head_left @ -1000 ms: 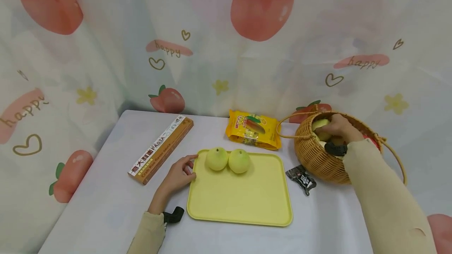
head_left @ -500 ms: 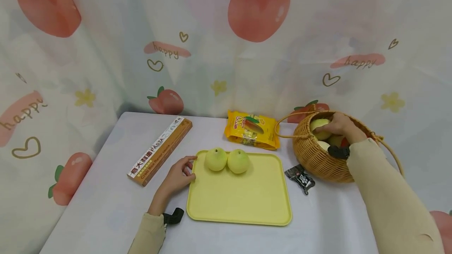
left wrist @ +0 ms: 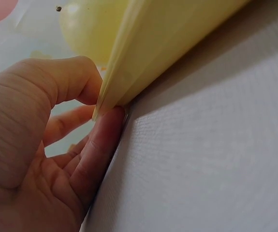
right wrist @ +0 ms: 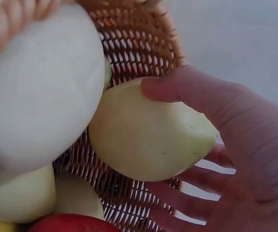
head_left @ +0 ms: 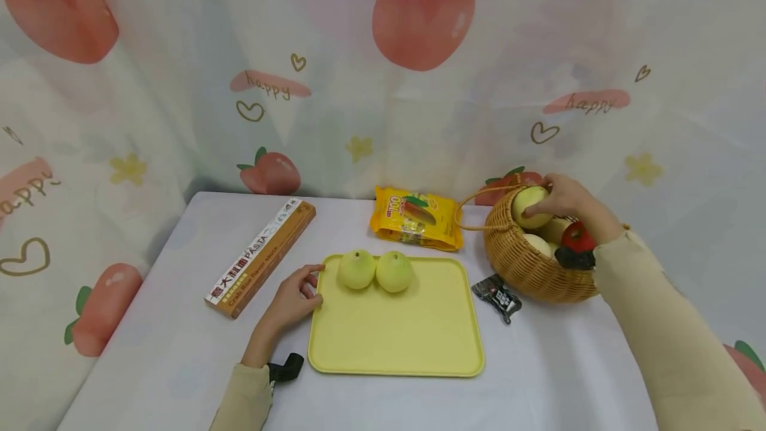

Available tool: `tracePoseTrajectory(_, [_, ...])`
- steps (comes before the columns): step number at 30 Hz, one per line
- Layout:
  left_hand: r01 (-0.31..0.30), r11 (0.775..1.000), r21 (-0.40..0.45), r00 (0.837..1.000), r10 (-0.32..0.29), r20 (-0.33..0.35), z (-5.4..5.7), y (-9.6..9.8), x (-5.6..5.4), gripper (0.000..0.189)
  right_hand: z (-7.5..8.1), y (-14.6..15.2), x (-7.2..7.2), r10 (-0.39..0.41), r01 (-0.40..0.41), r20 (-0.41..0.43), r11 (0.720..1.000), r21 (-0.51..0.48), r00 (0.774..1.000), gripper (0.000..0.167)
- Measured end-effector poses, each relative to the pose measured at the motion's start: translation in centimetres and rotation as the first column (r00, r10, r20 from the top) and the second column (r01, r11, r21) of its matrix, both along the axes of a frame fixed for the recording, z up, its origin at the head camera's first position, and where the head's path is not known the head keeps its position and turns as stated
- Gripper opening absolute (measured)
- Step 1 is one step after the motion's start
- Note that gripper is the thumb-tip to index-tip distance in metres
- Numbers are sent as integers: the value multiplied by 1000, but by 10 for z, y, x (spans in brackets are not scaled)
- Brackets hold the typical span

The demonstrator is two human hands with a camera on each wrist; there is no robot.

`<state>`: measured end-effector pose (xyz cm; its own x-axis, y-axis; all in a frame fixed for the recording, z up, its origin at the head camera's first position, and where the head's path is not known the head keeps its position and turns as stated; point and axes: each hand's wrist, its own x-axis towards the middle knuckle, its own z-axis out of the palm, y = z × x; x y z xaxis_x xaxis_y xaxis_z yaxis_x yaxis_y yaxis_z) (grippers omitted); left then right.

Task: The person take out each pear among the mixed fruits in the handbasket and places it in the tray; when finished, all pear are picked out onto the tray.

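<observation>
My left hand (head_left: pixel 292 296) pinches the left edge of a yellow tray (head_left: pixel 397 344). In the left wrist view, the thumb and fingers (left wrist: pixel 100 154) lie on either side of the tray's rim (left wrist: pixel 129 63). Two round yellow-green fruits with short stems, a left one (head_left: pixel 357 269) and a right one (head_left: pixel 394 272), sit side by side at the tray's back left. At the basket's upper rim, my right hand (head_left: pixel 571 201) grips a pale yellow-green fruit (right wrist: pixel 143 133), thumb on one side and fingers around the other. The wicker basket (head_left: pixel 538 275) holds more pale fruit (right wrist: pixel 37 92) and a red item (head_left: pixel 577 238).
A yellow mango-pictured packet (head_left: pixel 415 219) lies behind the tray. Between tray and basket is a small black packet (head_left: pixel 497 297). A long pasta box (head_left: pixel 261 258) lies left of the tray. A patterned cloth (head_left: pixel 335 32) hangs behind the white table.
My right hand has risen within the basket, lifting the fruit towards its rim and uncovering the red item. My left hand stays at the tray's edge. The head view has shifted slightly right.
</observation>
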<state>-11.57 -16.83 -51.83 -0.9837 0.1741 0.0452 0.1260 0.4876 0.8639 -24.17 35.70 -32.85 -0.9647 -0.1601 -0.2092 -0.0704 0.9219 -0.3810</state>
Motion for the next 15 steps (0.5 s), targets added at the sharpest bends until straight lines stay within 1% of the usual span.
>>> tracePoseTrajectory(4, [1, 1000, -10, 1000, -1, 5, 0, 0, -3, 61, 6, -3, 7, -8, 8, -6, 1000, -24, 1000, 84])
tracePoseTrajectory(10, [-29, 999, -21, 999, 29, 14, 2, -1, -2, 60, 10, -6, 18, -55, 55, 4, 990, -133, 998, 82])
tracePoseTrajectory(15, [-23, 1000, -18, 999, 23, 24, 2, 1, -1, 60, 12, -6, 31, -109, 97, -45, 971, -219, 993, 81])
